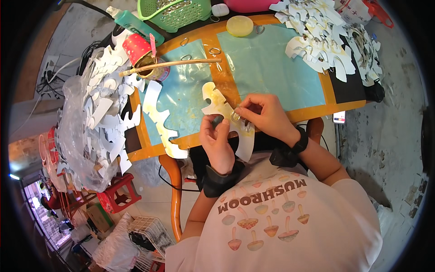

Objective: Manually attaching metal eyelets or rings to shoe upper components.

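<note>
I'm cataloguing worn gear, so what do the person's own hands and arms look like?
The left hand and right hand are ungloved. The left one has a bulky black wristband; the right one, a black wrist strap and a bulky dark block. The forearms are bare up to short, pale sleeves.

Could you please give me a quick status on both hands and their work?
Left grip holding white cutout piece. Right grip on metal ring over it. Nothing seen blocking; wooden stick clear of both.
</note>
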Tool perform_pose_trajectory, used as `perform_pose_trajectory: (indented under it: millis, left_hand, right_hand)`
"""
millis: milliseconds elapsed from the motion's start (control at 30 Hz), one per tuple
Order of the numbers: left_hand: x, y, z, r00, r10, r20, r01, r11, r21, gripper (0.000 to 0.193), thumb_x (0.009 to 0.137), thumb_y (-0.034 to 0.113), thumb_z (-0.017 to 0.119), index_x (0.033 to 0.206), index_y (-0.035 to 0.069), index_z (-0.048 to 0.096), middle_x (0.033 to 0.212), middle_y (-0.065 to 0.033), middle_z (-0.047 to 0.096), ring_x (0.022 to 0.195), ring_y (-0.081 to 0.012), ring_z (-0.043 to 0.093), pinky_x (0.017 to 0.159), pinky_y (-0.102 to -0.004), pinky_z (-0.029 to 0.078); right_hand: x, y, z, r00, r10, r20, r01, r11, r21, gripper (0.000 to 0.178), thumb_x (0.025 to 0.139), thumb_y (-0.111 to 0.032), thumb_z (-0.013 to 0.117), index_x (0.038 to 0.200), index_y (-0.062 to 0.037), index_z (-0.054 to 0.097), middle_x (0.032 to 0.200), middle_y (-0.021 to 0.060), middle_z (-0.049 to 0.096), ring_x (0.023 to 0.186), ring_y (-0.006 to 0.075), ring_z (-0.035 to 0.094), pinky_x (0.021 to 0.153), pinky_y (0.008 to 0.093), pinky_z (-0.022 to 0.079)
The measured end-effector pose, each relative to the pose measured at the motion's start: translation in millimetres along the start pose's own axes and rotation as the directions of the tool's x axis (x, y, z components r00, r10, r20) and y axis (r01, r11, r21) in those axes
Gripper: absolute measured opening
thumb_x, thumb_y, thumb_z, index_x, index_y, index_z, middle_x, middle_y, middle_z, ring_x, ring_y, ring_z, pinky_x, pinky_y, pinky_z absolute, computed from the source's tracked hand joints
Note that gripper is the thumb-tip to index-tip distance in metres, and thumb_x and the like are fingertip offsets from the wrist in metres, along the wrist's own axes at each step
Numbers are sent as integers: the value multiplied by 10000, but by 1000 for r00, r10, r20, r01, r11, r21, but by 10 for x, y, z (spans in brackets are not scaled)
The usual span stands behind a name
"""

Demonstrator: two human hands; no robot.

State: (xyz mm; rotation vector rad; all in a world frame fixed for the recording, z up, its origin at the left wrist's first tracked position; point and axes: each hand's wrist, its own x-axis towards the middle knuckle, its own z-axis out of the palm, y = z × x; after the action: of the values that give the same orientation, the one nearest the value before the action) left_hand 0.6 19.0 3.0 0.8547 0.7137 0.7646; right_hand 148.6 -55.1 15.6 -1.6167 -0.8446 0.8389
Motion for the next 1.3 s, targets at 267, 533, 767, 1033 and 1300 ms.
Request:
perform_pose_trajectory:
  millis: [267, 533, 767, 1033, 1300]
  left_hand:
    - [25, -5, 42, 998, 53, -23, -53, 998, -16, 244, 970, 95, 620, 1188, 32, 532, 1174, -67, 565, 897, -116, 614, 664, -259, 503]
    - [23, -4, 128, 990, 139, 9, -138, 975, 173, 336, 912, -22, 678, 1208, 18, 525, 1183, -86, 541, 978, -124, 575, 799, -248, 489]
    - [52, -141, 111, 974, 216, -66, -195, 952, 237, 443, 887, -44, 705, 1263, 18, 478, 1199, -95, 491, 1019, -125, 548, 835, -237, 477]
    - [-66, -167, 161, 972, 206, -109, -181, 962, 203, 489, 886, -20, 720, 1294, 31, 455, 1230, -103, 472, 1077, -153, 479, 885, -252, 408]
    - [-40, 193, 297, 953, 149, 262, -142, 989, -45, 590, 908, -84, 628, 1411, 77, 365, 1256, -115, 522, 1020, -154, 632, 778, -245, 519]
  right_hand:
    - [-22, 152, 26, 999, 31, 17, -34, 981, 193, 111, 960, -73, 663, 936, 35, 669, 833, 39, 703, 757, 63, 657, 689, 228, 540]
    - [-32, 190, 34, 998, 53, 22, -57, 973, 224, 101, 974, -64, 645, 965, 36, 644, 935, 57, 698, 785, 78, 676, 716, 232, 562]
    - [-147, 79, 213, 875, -393, -282, 339, 914, -223, 105, 854, -24, 725, 925, 15, 659, 1152, 165, 621, 782, 228, 708, 627, 288, 560]
    - [-164, -1, 172, 921, -337, -195, 333, 941, -56, 98, 840, -12, 722, 859, 23, 632, 1095, 141, 661, 886, 260, 674, 767, 315, 534]
    - [-89, -500, -412, 879, -438, 190, 475, 838, -267, 92, 874, 15, 640, 907, 11, 555, 1010, 132, 619, 834, 295, 624, 725, 344, 500]
